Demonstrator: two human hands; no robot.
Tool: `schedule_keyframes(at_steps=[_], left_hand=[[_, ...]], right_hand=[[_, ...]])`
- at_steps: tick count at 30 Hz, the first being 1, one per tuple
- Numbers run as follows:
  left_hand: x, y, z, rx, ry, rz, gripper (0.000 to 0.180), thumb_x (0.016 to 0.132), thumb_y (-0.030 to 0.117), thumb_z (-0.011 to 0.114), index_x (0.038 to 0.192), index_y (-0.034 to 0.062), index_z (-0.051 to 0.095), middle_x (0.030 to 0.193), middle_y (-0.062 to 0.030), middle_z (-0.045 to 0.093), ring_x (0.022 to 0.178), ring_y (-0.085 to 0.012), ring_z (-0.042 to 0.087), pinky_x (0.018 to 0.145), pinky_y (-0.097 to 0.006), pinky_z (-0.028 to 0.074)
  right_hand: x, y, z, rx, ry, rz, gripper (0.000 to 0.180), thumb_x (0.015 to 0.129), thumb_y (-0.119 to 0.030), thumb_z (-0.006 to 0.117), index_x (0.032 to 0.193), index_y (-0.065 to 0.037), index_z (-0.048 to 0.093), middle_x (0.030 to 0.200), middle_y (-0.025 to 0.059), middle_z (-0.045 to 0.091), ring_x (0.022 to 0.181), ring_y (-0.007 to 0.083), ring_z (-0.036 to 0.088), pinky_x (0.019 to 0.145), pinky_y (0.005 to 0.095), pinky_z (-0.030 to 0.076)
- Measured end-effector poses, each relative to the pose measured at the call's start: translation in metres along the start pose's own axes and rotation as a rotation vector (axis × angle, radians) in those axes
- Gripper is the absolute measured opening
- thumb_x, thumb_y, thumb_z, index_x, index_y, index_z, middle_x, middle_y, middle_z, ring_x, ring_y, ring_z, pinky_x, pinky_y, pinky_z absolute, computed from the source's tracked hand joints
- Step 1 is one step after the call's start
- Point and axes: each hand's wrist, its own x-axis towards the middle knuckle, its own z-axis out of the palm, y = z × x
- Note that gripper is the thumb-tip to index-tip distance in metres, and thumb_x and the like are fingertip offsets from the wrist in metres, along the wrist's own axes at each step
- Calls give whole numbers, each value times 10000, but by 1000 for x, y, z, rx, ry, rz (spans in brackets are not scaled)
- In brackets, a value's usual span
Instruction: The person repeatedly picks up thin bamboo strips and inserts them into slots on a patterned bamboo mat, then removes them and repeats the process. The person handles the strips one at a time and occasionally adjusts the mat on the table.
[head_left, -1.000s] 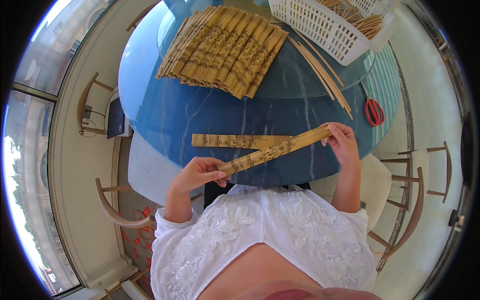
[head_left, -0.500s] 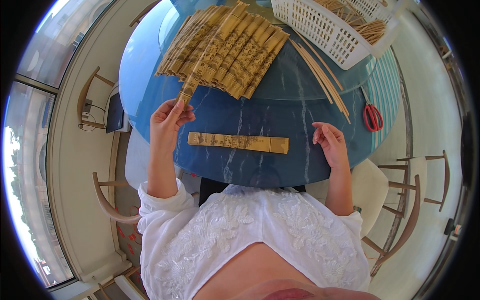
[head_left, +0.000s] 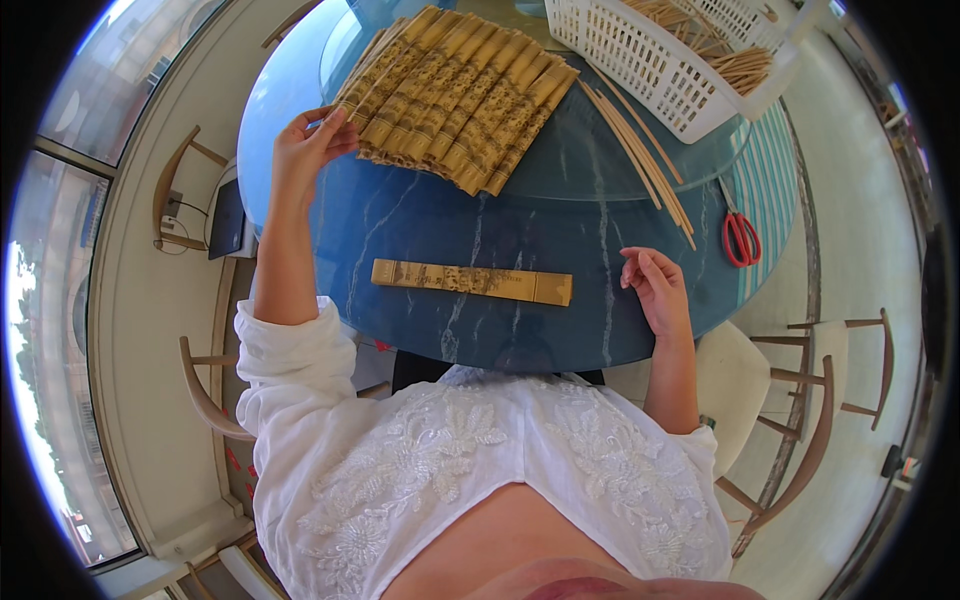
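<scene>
At golden pile (head_left: pixel 470 105), left hand (head_left: pixel 315 137) pinching edge sleeve (head_left: pixel 385 72), right hand (head_left: pixel 656 288) half-curled, empty, apart

The counter (head_left: pixel 400 225) is glossy, veined like polished marble, with a smooth, clear glass disc (head_left: pixel 712 150) toward its far edge. The stacked sleeves (head_left: pixel 460 100) near that edge look like printed gold paper with a slight sheen, as does the single sleeve (head_left: pixel 472 282) by the near edge. At the far right, the basket (head_left: pixel 640 65) looks plastic; the loose sticks (head_left: pixel 640 155) look like matt, bare wood. Scissors (head_left: pixel 741 240) by the right edge have smooth plastic-looking handles.
</scene>
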Motion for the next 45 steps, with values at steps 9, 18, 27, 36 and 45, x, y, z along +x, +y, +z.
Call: schedule_keyframes(at_steps=[9,18,27,36,45], left_hand=[[15,0,-13,181,-33,-29,336,811,230,687,1015,-26,611,751,-99,651,619,-128,616,577,-248,523],[4,2,-15,279,76,90,313,826,248,670,1028,12,632,660,-42,623,552,-61,537,514,-194,443],[-116,-33,28,547,-323,496,180,777,76,671,953,39,664,844,-61,643,779,-162,591,676,-275,466],[-158,-71,59,762,-496,693,305,729,177,691,1008,59,654,1108,-52,596,1144,-264,473,975,-424,350],[-160,-80,53,669,-512,642,304,730,165,683,1004,37,646,1043,-76,623,1070,-258,525,937,-383,388]], right_hand=[[0,0,2,1,26,0,235,925,-143,497,995,52,608,745,55,578,701,122,536,643,245,442],[2,0,3,6,27,5,227,922,-140,509,998,49,610,755,43,573,711,122,538,665,245,451],[1,-3,7,-138,119,-76,184,905,-114,539,979,33,622,753,33,572,696,106,530,637,238,449],[24,-30,19,-1473,471,-583,174,755,-109,683,927,-99,658,760,53,554,730,206,523,670,294,456],[56,-31,10,-1984,376,-652,211,782,-136,640,989,-99,641,901,32,572,872,226,521,755,337,454]])
